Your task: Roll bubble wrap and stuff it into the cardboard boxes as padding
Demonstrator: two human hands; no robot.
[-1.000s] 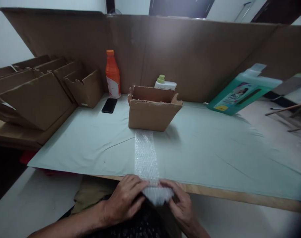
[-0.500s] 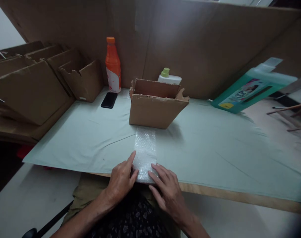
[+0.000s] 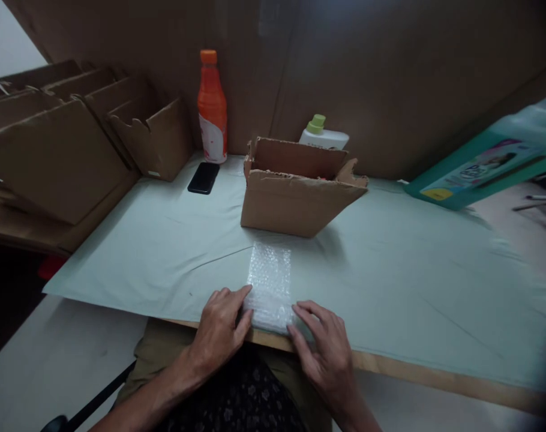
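Left hand (image 3: 221, 324) palm-down, index (image 3: 242, 293) extended; right hand (image 3: 329, 351) palm-down, fingers (image 3: 309, 320) bent; 2 forearms (image 3: 165, 384) angled inward.

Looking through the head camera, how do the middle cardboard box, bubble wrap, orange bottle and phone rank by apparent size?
1. Middle cardboard box
2. Bubble wrap and orange bottle, unranked: the bottle looks taller, the wrap wider, and the wrap lies nearer the camera.
3. Phone

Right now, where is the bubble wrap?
In the head view's lower centre, the bubble wrap lies between left hand and right hand, by the table edge.
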